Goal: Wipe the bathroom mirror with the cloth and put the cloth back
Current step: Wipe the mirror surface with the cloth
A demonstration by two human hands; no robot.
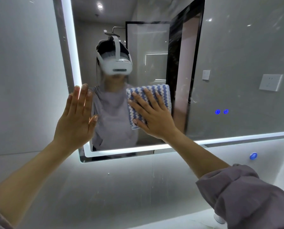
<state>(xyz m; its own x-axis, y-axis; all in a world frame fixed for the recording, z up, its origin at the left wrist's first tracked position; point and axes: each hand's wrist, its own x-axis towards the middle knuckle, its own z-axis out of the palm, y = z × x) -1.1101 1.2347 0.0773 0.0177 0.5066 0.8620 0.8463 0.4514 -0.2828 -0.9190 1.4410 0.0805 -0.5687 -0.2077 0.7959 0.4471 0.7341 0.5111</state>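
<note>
The bathroom mirror (228, 55) with a lit white border fills the upper part of the head view. A folded blue-and-white striped cloth (161, 93) lies flat against the glass near the mirror's lower middle. My right hand (152, 116) presses on it with fingers spread, covering its lower part. My left hand (77, 118) rests flat, fingers straight, on the mirror's lower left lit edge, holding nothing. The glass reflects a person in a grey top wearing a white headset.
Two blue touch buttons (221, 111) glow on the mirror at lower right. A blue-lit round button (253, 156) sits on the wall below the mirror. Grey tiled wall (22, 71) surrounds the mirror. A white counter edge (187, 219) shows at the bottom.
</note>
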